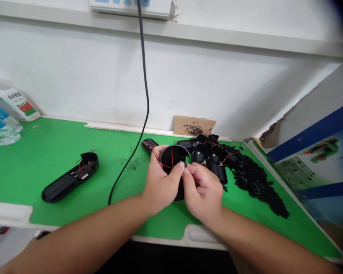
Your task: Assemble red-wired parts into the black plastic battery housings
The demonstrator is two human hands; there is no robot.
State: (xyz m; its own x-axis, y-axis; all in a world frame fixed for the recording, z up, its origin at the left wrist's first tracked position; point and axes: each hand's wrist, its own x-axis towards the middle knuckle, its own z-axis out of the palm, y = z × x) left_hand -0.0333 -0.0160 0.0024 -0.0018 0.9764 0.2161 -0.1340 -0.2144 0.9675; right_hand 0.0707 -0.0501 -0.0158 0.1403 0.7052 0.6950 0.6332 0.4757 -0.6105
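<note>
My left hand [162, 179] grips a black plastic housing [174, 152] with a round, cup-like end and thin red wires inside. My right hand [202, 190] is closed at the housing's right rim, its thumb and forefinger pinched against my left thumb; whatever lies between those fingertips is too small to make out. Just behind and right of my hands lie several similar black housings [217, 167] with red wires. Another black housing [71, 179] rests alone on the left, its wired hollow end pointing to the upper right.
A pile of small black plastic parts [254, 179] spreads across the right of the green table [120, 220]. Tiny dark pieces lie on a cardboard scrap [194, 125] at the wall. A black cable [145, 83] hangs down onto the table. Plastic bottles [5, 121] stand far left.
</note>
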